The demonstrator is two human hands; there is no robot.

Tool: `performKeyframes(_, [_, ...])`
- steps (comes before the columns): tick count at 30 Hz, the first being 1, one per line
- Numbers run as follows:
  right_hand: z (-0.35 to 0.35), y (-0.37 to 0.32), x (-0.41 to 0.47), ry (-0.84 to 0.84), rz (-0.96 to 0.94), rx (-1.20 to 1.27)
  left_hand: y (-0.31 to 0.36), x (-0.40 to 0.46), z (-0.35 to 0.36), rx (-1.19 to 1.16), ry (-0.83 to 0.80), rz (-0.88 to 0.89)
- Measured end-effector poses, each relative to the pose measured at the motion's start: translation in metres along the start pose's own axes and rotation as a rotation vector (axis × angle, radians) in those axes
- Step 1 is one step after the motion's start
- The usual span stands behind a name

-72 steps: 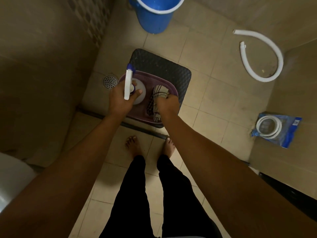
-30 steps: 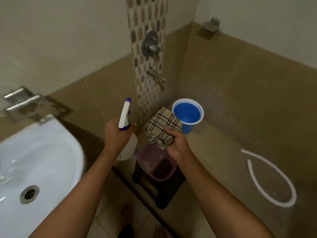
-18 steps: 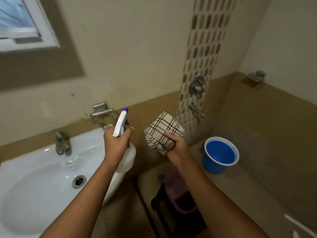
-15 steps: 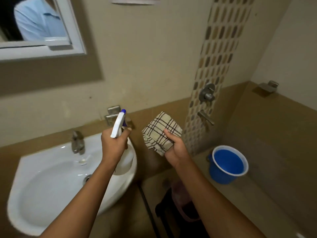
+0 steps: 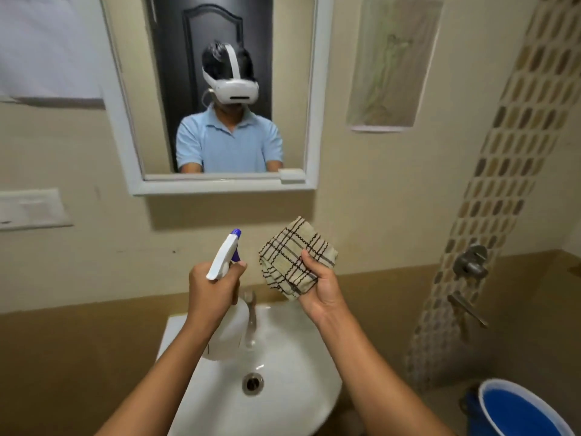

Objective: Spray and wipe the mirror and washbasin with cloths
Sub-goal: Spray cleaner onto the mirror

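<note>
A white-framed mirror (image 5: pixel 220 73) hangs on the wall straight ahead, above the white washbasin (image 5: pixel 276 372). My left hand (image 5: pixel 210 291) grips a white spray bottle (image 5: pixel 224 309) with a purple nozzle, held upright over the basin's back edge, nozzle pointing up toward the mirror. My right hand (image 5: pixel 317 287) holds a folded beige checked cloth (image 5: pixel 295 256) at the same height, just right of the bottle. Both hands are below the mirror's frame. The bottle partly hides the basin tap (image 5: pixel 250 313).
A blue bucket (image 5: pixel 518 410) stands on the floor at the lower right. A shower valve and spout (image 5: pixel 470 269) stick out of the mosaic tile strip on the right wall. A white switch plate (image 5: pixel 31 209) sits on the wall at left. A paper sheet (image 5: pixel 393 64) hangs right of the mirror.
My view has swung left and up from the floor basket to face the mirror and basin. Both hands have risen with the spray bottle and cloth, now centred over the basin.
</note>
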State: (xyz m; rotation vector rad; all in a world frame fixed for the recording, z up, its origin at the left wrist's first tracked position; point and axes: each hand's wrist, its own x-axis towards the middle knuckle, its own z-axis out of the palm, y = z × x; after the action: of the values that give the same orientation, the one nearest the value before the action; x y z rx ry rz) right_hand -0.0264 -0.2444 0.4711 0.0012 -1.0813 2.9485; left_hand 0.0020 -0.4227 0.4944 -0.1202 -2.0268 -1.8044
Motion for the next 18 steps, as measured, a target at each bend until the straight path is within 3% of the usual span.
performKeyframes(7, [0.085, 0.017, 0.021, -0.108, -0.068, 0.041, 0.036, 0.042, -0.051, -0.065, 0.049, 0.071])
performKeyframes(18, [0.164, -0.02, 0.048, -0.324, -0.127, 0.097, 0.094, 0.082, -0.062, -0.023, 0.106, 0.296])
